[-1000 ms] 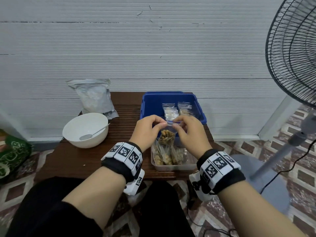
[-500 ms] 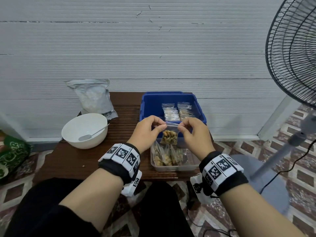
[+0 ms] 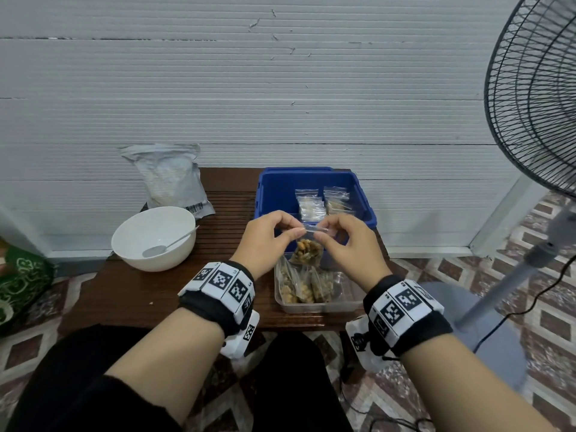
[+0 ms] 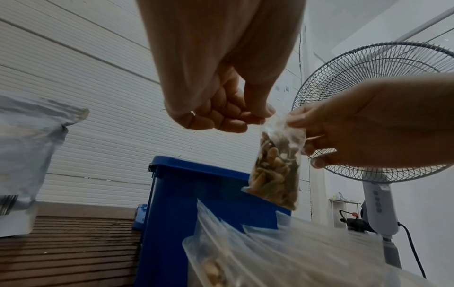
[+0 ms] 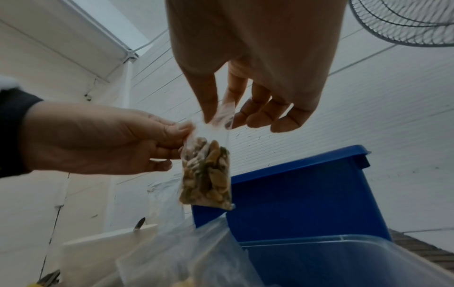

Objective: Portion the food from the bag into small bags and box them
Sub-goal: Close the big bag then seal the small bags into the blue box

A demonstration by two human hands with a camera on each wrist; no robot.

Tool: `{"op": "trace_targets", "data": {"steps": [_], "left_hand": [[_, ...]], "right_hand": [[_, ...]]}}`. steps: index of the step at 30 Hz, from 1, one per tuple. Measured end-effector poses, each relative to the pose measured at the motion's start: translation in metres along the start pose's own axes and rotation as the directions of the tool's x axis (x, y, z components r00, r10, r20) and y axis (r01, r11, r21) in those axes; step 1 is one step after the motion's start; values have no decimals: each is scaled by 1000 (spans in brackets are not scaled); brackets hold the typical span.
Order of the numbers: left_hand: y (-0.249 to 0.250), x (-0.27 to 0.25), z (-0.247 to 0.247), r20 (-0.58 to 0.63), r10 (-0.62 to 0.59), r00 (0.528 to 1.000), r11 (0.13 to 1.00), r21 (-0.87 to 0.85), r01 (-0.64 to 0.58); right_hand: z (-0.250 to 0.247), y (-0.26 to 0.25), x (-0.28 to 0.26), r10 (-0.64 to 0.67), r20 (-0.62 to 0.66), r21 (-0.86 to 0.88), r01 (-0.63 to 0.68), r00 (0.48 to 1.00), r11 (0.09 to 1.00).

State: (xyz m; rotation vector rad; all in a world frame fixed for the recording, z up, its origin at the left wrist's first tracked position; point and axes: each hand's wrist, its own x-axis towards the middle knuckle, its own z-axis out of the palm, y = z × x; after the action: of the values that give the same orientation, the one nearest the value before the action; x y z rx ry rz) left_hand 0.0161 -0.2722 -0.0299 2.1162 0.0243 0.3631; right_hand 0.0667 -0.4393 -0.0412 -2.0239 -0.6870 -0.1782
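Note:
A small clear bag of brown nuts (image 3: 307, 251) (image 4: 276, 172) (image 5: 207, 174) hangs in the air above the clear plastic box (image 3: 349, 304). My left hand (image 3: 268, 241) (image 4: 236, 118) pinches the bag's top edge at its left end. My right hand (image 3: 346, 241) (image 5: 221, 114) pinches the same edge at its right end. The clear box holds several filled small bags (image 3: 304, 283) standing on end. Behind it, the blue bin (image 3: 271, 194) holds two stacks of small bags (image 3: 308, 207).
A white bowl (image 3: 131, 244) with a spoon (image 3: 165, 247) sits at the table's left. A large grey food bag (image 3: 168, 179) leans on the wall behind it. A standing fan (image 3: 536, 98) is close on the right. The brown table (image 3: 124, 291) ends near my knees.
Both hands have stayed on the small bag's top edge and shifted along it; the bag hangs at about the same place above the clear box.

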Motion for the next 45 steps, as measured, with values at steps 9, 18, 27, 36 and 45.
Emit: {"op": "trace_targets", "data": {"steps": [9,18,27,36,45], "left_hand": [[-3,1,2,-15,-53,998,997,-59,52],[-22,17,-20,-228,-190,955,978,-125,165],[-52,52,-37,-287,-285,915,958,-67,277],[-79,79,-35,-241,-314,918,948,-124,292],[-90,86,-29,-142,-256,956,959,-159,233]], "right_hand": [[-2,-1,5,20,41,-72,-17,999,997],[-39,-17,61,136,95,-83,-128,986,988],[-41,-13,159,318,538,-368,-122,781,922],[-2,22,205,523,757,-514,-139,391,847],[26,32,209,568,802,-552,-133,183,823]]}}
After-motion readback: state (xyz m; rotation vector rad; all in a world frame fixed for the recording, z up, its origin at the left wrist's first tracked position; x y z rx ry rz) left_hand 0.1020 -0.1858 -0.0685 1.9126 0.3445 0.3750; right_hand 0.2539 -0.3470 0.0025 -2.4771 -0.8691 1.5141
